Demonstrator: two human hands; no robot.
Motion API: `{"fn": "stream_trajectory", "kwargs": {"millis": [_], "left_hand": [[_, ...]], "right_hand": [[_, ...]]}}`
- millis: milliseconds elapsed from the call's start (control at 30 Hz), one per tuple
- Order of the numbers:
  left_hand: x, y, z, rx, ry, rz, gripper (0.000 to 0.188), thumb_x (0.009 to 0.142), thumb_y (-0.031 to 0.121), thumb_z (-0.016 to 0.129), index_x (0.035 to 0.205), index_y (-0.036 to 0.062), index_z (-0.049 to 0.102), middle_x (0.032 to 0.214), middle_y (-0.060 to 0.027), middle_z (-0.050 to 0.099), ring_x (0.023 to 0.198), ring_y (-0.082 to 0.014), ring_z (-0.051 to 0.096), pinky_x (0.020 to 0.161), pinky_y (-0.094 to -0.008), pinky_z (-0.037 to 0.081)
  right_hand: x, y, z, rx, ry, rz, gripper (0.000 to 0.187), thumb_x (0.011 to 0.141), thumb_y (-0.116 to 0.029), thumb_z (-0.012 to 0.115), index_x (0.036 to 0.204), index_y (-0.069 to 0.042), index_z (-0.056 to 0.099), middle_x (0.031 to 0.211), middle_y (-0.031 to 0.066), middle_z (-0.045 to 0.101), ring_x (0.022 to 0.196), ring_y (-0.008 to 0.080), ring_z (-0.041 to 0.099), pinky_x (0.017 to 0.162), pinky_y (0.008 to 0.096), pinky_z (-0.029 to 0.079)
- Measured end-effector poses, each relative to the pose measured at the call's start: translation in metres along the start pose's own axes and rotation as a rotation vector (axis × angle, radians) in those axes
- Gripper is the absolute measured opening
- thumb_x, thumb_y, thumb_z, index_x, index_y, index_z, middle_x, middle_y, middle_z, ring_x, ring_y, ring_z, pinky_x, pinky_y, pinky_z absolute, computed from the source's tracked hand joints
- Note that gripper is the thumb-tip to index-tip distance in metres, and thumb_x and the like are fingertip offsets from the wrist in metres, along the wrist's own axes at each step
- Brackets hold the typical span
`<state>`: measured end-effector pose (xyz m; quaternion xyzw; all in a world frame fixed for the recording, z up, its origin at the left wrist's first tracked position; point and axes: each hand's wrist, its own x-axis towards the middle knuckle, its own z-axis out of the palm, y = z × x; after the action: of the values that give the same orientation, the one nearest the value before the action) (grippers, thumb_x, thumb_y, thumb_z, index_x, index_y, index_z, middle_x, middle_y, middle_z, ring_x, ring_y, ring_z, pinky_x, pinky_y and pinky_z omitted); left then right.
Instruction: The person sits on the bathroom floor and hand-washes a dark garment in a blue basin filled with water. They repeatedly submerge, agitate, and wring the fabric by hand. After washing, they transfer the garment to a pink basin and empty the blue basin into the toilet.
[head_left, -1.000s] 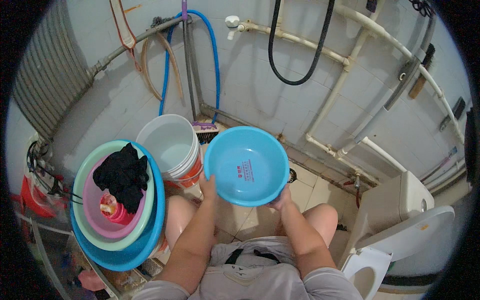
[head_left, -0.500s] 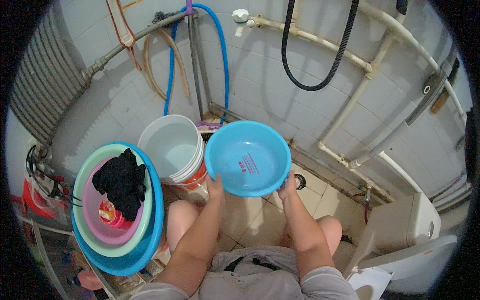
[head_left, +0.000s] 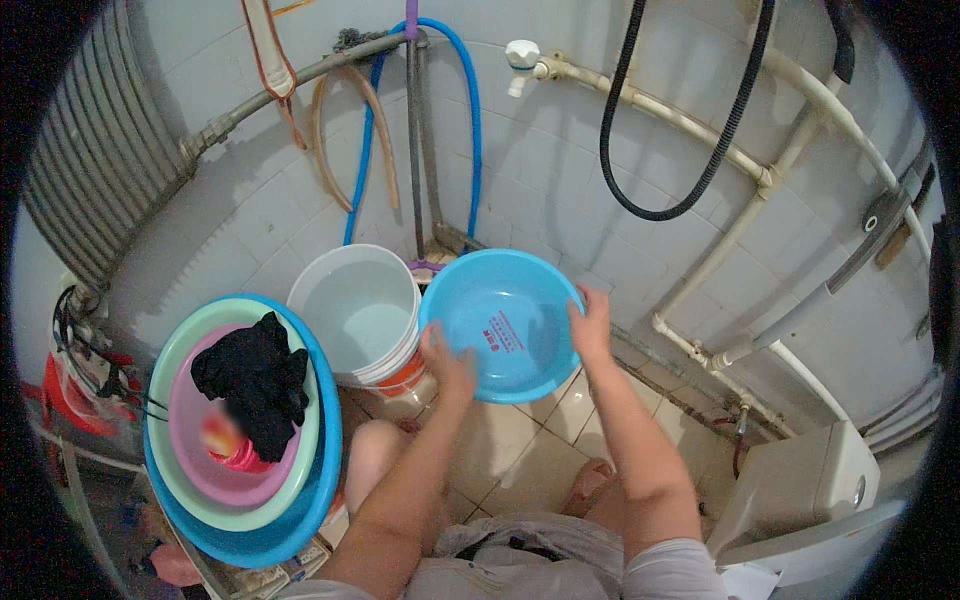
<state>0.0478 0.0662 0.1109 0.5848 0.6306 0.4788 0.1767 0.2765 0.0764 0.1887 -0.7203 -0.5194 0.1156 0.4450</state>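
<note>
A round light-blue plastic basin [head_left: 530,345] with red print inside is in front of me, just right of the white bucket. My right hand [head_left: 591,325] grips its right rim, the thumb over the edge. At the basin's lower-left rim is my left hand [head_left: 452,368], its fingers smeared by motion, so their grip is unclear. The white bucket [head_left: 345,270] holds clear water. What supports the basin from below is hidden.
To my left are stacked a blue basin [head_left: 335,440], a green one [head_left: 312,450] and a pink one [head_left: 190,460] holding black cloth [head_left: 255,380] and a red container [head_left: 240,456]. A toilet [head_left: 790,490] stands right. Hoses and pipes line the tiled wall.
My right hand has moved up along the basin's right rim. My left hand has shifted inward over the lower-left rim. The whole view has shifted slightly, and a sandalled foot now shows.
</note>
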Motion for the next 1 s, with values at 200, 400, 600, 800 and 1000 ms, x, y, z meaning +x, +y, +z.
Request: {"fn": "stream_trajectory", "kwargs": {"millis": [200,400,600,800,1000], "left_hand": [[0.044,0.033,-0.027,-0.263,-0.229,-0.229,0.055,0.075,0.008,0.06,0.127,0.0042,0.044,0.132,-0.0204,0.031,0.122,-0.0327,0.034,0.103,-0.0402,0.029],[0.046,0.032,-0.022,-0.893,-0.22,-0.743,0.045,0.078,0.009,0.057,0.123,0.0052,0.048,0.117,-0.0104,0.049,0.105,-0.0218,0.048,0.094,-0.0347,0.039],[0.064,0.063,-0.051,-1.027,-0.124,-0.618,0.035,0.081,0.007,0.052,0.116,0.0068,0.051,0.113,-0.0073,0.048,0.095,-0.0161,0.051,0.079,-0.0315,0.045],[0.071,0.055,-0.058,-1.036,-0.137,-0.684,0.033,0.08,0.008,0.052,0.113,0.0076,0.052,0.108,-0.0055,0.048,0.09,-0.0137,0.051,0.076,-0.0311,0.045],[0.073,0.065,-0.062,-1.074,-0.173,-0.625,0.035,0.08,0.009,0.052,0.115,0.008,0.05,0.104,-0.0039,0.048,0.088,-0.0136,0.051,0.075,-0.0309,0.044]], "right_hand": [[0.124,-0.172,-0.047,-0.058,0.06,-0.525,0.038,0.079,-0.011,0.06,0.115,-0.005,0.052,0.104,0.0146,0.057,0.094,0.0287,0.058,0.08,0.0369,0.048],[0.208,-0.29,-0.051,-0.647,0.151,-0.47,0.045,0.087,-0.045,0.05,0.108,-0.006,0.058,0.099,0.015,0.063,0.092,0.0331,0.06,0.076,0.0425,0.047],[0.225,-0.335,-0.029,-1.071,0.011,-0.376,0.063,0.088,-0.06,0.035,0.084,-0.009,0.071,0.09,0.0132,0.067,0.087,0.0303,0.063,0.073,0.0389,0.048],[0.249,-0.324,-0.034,-1.073,-0.171,-0.46,0.045,0.091,-0.046,0.039,0.112,-0.012,0.06,0.111,0.0143,0.061,0.102,0.0292,0.058,0.084,0.0415,0.045],[0.256,-0.314,-0.047,-0.814,-0.437,-0.591,0.029,0.082,-0.01,0.051,0.107,-0.021,0.061,0.128,0.0094,0.05,0.118,0.028,0.046,0.098,0.0429,0.037]]}}
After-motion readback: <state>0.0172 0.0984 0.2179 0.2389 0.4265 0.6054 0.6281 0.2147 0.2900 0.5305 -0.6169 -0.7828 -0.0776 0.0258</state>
